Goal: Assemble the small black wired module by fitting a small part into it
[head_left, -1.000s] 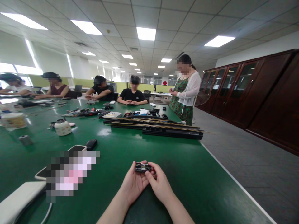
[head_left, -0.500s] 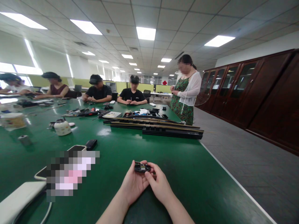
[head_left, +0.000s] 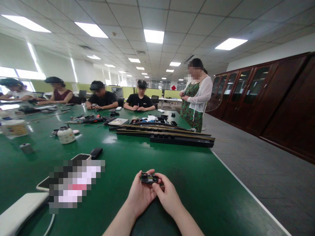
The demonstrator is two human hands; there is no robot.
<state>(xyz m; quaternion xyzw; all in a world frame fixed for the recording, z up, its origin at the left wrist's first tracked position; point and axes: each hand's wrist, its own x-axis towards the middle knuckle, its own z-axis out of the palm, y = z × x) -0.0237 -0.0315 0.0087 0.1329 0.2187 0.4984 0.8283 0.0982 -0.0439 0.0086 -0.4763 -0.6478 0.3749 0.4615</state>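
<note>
A small black casing (head_left: 149,179) with metal-looking bits inside is held above the green tabletop (head_left: 118,183). Its exact kind is too small to make out. My left hand (head_left: 140,195) cradles it from the left, thumb at its near left end and fingers behind and beneath. From the right, my right hand (head_left: 168,193) grips the other end between thumb and fingers. Some fingertips are hidden behind the casing and the other hand.
To the left lie a phone (head_left: 81,157), a black pouch-like item (head_left: 96,153), a white box-shaped item (head_left: 23,209) with a cable, and a white jar (head_left: 66,135). Long black rails (head_left: 182,141) with thin rods lie ahead. Several people sit or stand around the table.
The casing has shifted very slightly in my hands, and its upper strip looks a little more tilted. Both hands keep nearly the same place.
</note>
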